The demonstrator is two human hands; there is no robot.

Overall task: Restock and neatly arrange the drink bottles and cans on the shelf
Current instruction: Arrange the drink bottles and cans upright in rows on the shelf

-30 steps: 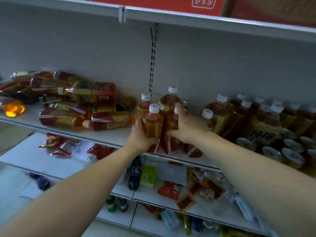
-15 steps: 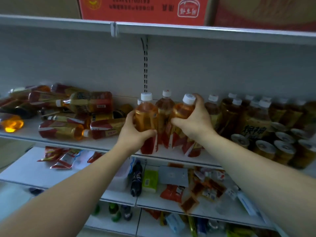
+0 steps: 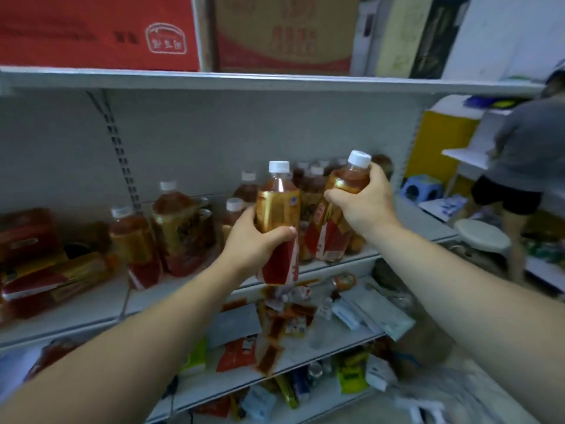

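Two bare forearms reach in from the bottom corners toward the drinks shelf (image 3: 91,304). The left hand (image 3: 253,237) is wrapped round the middle of a tea bottle (image 3: 278,206) with a white cap and a gold and red label; the thumb lies across the front of the label. This bottle stands upright in the hand, its base in front of the shelf's front edge. Just beside it, the right hand (image 3: 363,203) grasps the shoulder of a second tea bottle (image 3: 328,231), fingers curled over the top of the label below the cap. That bottle tilts with its cap to the right, and its base is low over the shelf; whether it touches the board cannot be told.

Below the hands, a lower shelf (image 3: 351,335) carries scattered red packets (image 3: 238,353) and flat white boxes.

Left of the held bottles, two upright bottles (image 3: 180,228) stand side by side on the drinks shelf, and further left blurred bottles lie on their sides (image 3: 46,280). Behind the hands, a cluster of upright capped bottles (image 3: 308,185) stands against the grey back panel.

On the top board sit a red carton (image 3: 97,29) and a brown carton (image 3: 284,32). Far right, a person in a grey shirt (image 3: 526,148) stands near a blue stool (image 3: 422,188) and a round white stool (image 3: 481,237)
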